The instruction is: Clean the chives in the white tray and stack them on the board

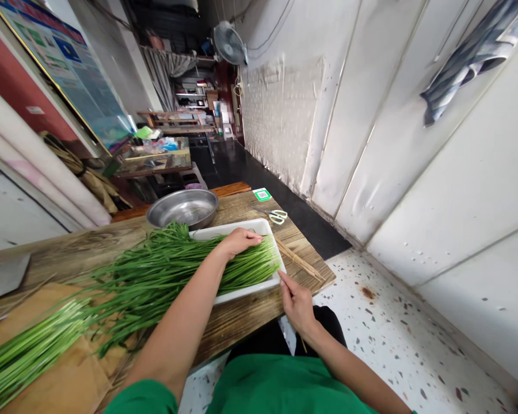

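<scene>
A thick bundle of green garlic chives (pixel 190 261) lies in a white tray (pixel 237 294), with the pale stem ends at the right and the leaves spilling over the left side. My left hand (pixel 240 241) rests on the stems near the tray's far right, its fingers closed on them. At the tray's near right corner is my right hand (pixel 297 302), thumb and fingers bent together close to the stem ends. What it pinches is too small to make out. A thin straw-coloured strand hangs below this hand.
Thin straw-like strips (pixel 300 260) and scissors (pixel 278 216) lie right of the tray. A metal basin (pixel 183 208) stands behind it. More chives (pixel 38 351) lie at left on brown paper (pixel 75 379), near a metal blade (pixel 6 277). The wooden table (pixel 228 333) ends close at right.
</scene>
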Demonstrator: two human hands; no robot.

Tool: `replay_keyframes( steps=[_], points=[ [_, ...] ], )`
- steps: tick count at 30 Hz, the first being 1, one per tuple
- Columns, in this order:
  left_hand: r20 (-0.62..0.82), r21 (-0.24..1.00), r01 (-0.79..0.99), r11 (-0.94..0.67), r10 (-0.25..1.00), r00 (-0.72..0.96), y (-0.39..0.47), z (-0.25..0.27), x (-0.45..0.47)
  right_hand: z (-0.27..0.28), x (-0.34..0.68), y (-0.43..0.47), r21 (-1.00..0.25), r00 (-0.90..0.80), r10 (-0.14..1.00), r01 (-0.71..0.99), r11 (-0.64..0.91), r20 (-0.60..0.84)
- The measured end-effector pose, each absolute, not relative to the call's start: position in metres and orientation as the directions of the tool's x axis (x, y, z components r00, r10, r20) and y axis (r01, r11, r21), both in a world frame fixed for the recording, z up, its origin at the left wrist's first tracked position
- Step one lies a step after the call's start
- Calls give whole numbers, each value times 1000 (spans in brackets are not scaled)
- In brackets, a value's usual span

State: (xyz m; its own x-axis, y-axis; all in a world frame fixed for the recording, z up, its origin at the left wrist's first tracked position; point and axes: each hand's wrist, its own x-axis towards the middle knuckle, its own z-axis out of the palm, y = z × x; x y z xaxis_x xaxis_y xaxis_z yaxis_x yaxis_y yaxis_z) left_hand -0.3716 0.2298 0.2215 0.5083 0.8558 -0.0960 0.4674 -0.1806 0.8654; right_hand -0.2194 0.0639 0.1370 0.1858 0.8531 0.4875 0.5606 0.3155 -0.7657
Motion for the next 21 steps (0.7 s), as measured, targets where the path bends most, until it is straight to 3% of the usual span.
replay_keyframes(
  steps=[15,21],
  points=[
    [-149,882,467,-57,908,391,222,222,-367,135,-221,65,-753,185,846,575,320,500],
    [-82,834,527,-162,909,409,224,223,-370,133,-221,65,-741,182,850,598,303,494]
  ],
)
